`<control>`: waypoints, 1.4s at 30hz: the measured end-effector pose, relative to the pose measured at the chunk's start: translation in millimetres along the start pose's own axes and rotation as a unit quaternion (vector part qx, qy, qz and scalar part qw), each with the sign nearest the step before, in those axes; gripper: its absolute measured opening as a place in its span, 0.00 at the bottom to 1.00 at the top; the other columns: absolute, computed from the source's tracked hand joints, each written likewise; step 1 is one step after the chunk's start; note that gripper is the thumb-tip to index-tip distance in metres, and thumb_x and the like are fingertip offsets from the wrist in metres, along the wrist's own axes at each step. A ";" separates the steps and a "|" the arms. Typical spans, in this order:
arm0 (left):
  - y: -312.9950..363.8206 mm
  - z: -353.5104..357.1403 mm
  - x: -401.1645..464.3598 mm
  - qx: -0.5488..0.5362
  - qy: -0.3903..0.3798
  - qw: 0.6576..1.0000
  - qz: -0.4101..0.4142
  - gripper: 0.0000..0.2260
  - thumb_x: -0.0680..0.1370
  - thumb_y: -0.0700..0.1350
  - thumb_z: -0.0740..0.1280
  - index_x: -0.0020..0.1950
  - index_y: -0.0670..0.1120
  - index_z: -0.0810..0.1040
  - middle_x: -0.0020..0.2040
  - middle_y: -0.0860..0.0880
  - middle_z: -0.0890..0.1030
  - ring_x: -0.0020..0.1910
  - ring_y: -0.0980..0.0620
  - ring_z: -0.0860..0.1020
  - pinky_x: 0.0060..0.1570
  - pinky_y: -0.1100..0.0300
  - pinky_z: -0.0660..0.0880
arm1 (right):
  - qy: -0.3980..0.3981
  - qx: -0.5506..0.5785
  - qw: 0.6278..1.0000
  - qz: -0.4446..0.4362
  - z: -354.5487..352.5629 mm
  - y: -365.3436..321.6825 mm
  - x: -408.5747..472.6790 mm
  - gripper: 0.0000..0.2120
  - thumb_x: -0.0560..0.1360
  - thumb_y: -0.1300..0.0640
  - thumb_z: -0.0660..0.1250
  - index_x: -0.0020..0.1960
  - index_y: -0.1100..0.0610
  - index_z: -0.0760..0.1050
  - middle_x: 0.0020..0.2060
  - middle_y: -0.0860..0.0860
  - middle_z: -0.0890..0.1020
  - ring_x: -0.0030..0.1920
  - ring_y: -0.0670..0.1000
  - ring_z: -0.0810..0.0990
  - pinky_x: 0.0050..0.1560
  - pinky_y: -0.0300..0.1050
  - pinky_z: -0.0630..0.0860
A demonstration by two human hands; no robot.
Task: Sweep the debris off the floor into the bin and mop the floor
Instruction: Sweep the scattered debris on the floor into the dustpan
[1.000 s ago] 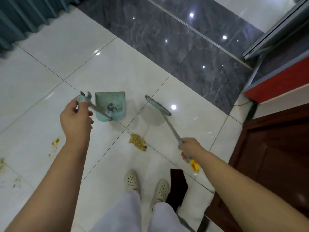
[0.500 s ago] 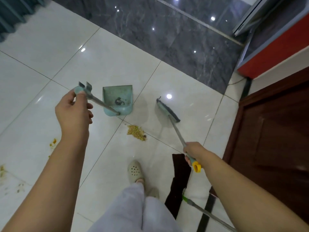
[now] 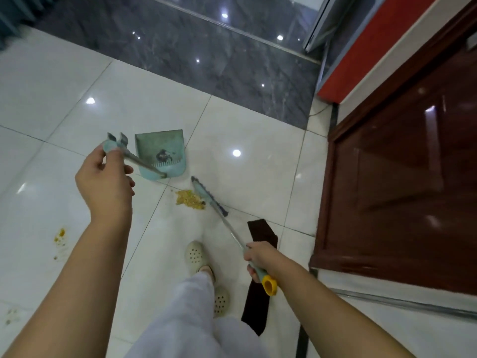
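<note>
Debris (image 3: 190, 200) beside broom head (image 3: 209, 196) | left hand (image 3: 105, 179) grips dustpan handle (image 3: 140, 161) | right hand (image 3: 260, 258) grips broom; fingers hidden

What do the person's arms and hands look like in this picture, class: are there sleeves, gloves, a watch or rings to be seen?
Both forearms are bare right down to the frame's bottom edge; no sleeve shows. The left hand and right hand wear no gloves, and no watch, bracelet or ring is visible. Lower down, the person wears pale trousers and cream perforated clogs.
</note>
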State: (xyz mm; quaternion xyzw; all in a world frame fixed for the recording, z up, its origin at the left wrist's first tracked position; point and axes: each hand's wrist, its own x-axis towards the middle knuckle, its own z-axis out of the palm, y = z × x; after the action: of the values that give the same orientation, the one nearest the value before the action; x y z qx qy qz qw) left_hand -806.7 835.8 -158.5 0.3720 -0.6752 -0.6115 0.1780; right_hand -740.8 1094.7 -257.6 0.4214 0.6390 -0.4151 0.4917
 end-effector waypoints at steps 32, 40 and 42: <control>-19.2 -190.6 138.2 0.041 -0.156 0.987 -0.007 0.15 0.74 0.50 0.63 0.59 0.51 0.81 0.29 0.51 0.75 0.23 0.56 0.69 0.22 0.66 0.68 | -0.001 0.319 0.947 0.028 219.6 1.4 -37.6 0.07 0.79 0.63 0.57 0.42 0.61 0.67 0.28 0.55 0.67 0.12 0.47 0.65 0.16 0.30 0.65; -20.1 -207.7 170.3 0.067 -0.180 0.981 -0.001 0.16 0.74 0.51 0.62 0.59 0.52 0.80 0.31 0.50 0.75 0.25 0.54 0.70 0.23 0.63 0.69 | 0.074 0.392 0.916 0.048 225.2 0.7 -44.2 0.07 0.80 0.62 0.58 0.43 0.62 0.67 0.31 0.56 0.69 0.17 0.47 0.67 0.16 0.31 0.67; -22.4 -211.8 178.3 0.069 -0.177 0.982 -0.005 0.16 0.74 0.51 0.62 0.59 0.52 0.81 0.30 0.51 0.75 0.25 0.56 0.70 0.24 0.63 0.70 | 0.075 0.405 0.910 0.049 221.1 -13.7 -39.5 0.08 0.79 0.62 0.57 0.42 0.61 0.67 0.33 0.56 0.69 0.16 0.47 0.67 0.15 0.31 0.67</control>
State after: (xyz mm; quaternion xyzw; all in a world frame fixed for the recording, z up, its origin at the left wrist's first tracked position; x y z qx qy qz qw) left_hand -770.7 561.0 -178.2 0.2726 -0.7346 -0.6208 0.0265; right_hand -685.8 876.5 -255.4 0.6447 0.4297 -0.5812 0.2490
